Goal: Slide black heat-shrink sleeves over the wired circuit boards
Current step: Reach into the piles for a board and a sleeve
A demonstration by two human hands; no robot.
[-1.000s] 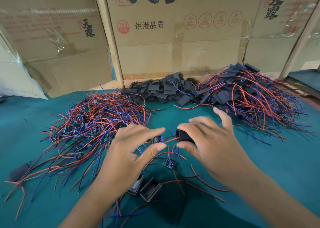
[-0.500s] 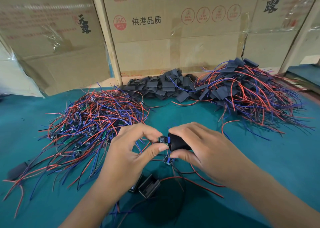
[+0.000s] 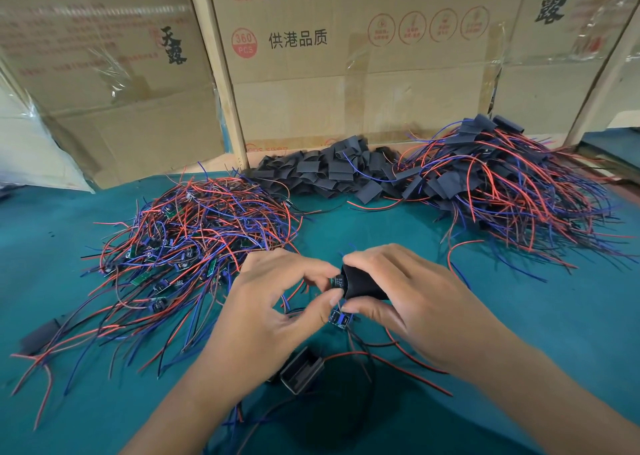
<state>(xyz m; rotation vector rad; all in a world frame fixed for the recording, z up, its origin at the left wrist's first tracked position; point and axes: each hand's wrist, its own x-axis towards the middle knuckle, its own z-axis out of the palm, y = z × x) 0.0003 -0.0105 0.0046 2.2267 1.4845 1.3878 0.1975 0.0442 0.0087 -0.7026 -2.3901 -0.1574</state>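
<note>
My right hand (image 3: 408, 302) grips a black heat-shrink sleeve (image 3: 363, 285) above the middle of the teal table (image 3: 554, 316). My left hand (image 3: 273, 302) pinches a small circuit board (image 3: 336, 280) between thumb and forefinger; most of the board sits inside the sleeve's left mouth and only its end shows. A second blue board (image 3: 340, 319) lies on the table just below the hands. Empty black sleeves (image 3: 329, 174) are heaped at the back centre. Bare wired boards (image 3: 187, 246) are piled at left, sleeved ones (image 3: 502, 184) at right.
Cardboard boxes (image 3: 346, 73) wall off the back of the table. Two open black sleeves (image 3: 301, 373) lie near my left forearm, with loose red and black wires (image 3: 381, 357) around them. A stray black sleeve (image 3: 41, 335) lies at the left edge.
Both hands came together. The board, apart from the sleeve a second ago, has been pushed into the sleeve's mouth and now sits deeper inside it.
</note>
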